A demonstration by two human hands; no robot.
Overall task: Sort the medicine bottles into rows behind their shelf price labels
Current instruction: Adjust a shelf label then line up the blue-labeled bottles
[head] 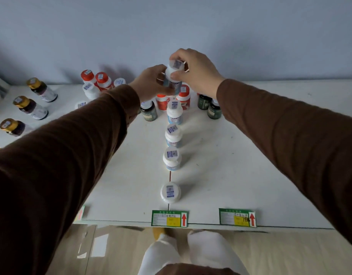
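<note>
- Both hands meet over the far middle of the white tabletop [240, 165], holding one white-capped bottle [174, 76] between them, lifted above the others: the left hand [151, 82] wraps its body from the side, the right hand [195, 70] pinches round its cap from above.
- Under and around the held bottle stands a crowded cluster: red-and-white tubs [183, 96] right beneath it, and dark green glass jars on either side, one by the left wrist [149, 111] and a pair under the right wrist [209, 108].
- Four more white plastic bottles run in a line toward the front edge, each with a small blue-printed sticker on its round cap; the nearest bottle [170, 192] stands apart from the next bottle [171, 158], with a gap between them.
- That line sits straight behind the middle price label [169, 218], a green card with a yellow patch and a red arrow, fixed at the tabletop's front edge. A second price label [237, 217] of the same kind lies to its right.
- Far left, three brown glass bottles with gold caps [30, 107] stand in their own row; further back, red-capped bottles [95, 78] and white ones huddle near the wall.
- Brown knitted sleeves [72, 155] cover both arms and hide part of the left side of the tabletop.
</note>
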